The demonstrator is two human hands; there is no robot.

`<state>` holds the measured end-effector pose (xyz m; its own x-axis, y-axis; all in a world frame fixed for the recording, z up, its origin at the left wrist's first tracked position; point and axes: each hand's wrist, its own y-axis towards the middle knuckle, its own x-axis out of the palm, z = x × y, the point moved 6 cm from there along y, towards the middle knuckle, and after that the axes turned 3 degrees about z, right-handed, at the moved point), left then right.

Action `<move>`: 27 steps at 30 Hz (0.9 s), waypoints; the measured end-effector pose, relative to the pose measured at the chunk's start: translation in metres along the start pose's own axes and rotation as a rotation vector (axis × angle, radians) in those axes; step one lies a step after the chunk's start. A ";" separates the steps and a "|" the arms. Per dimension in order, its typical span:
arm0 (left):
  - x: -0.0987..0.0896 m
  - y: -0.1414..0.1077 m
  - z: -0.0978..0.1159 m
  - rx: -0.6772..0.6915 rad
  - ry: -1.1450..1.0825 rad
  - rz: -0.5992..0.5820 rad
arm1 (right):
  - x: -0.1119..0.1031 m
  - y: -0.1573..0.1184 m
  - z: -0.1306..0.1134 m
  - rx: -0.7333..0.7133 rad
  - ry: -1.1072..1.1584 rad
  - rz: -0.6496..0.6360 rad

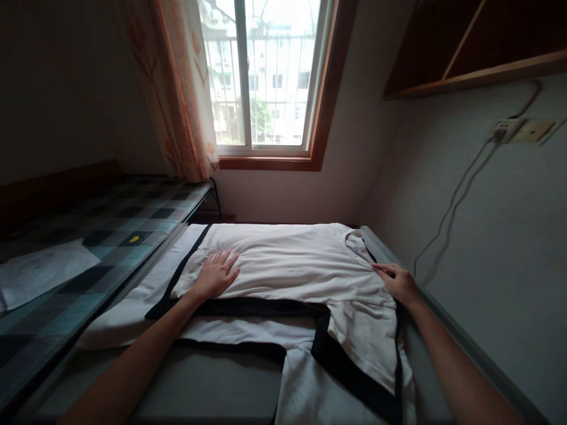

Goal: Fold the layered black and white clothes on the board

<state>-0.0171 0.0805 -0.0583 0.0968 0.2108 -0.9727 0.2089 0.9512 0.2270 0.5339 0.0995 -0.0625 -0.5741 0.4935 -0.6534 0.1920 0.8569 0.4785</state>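
A white T-shirt (274, 260) lies spread sideways, its collar at the right and its hem at the left. Black cloth (266, 308) shows around its edges, with another white garment (301, 378) beneath. My left hand (217, 274) rests flat on the shirt near the hem, fingers spread. At the collar, my right hand (398, 282) pinches the edge of the white T-shirt between thumb and fingers. The layers lie on a grey surface (221, 383).
A checked mattress (133, 206) with a paper sheet (48, 268) stands at the left. Behind are a window (270, 77) and an orange curtain (186, 88). The right wall has a shelf (482, 74), a socket (534, 131) and a hanging cable (452, 203).
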 end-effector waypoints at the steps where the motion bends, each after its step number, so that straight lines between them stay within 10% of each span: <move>1: 0.000 0.000 0.000 -0.003 0.001 -0.002 | -0.001 0.000 0.001 -0.001 0.001 0.008; 27: -0.002 0.000 -0.002 0.010 -0.029 0.002 | 0.002 -0.001 -0.002 0.052 -0.131 -0.049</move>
<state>-0.0187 0.0808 -0.0564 0.1253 0.2064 -0.9704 0.2182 0.9484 0.2299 0.5308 0.0989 -0.0630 -0.4755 0.4635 -0.7477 0.2096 0.8852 0.4154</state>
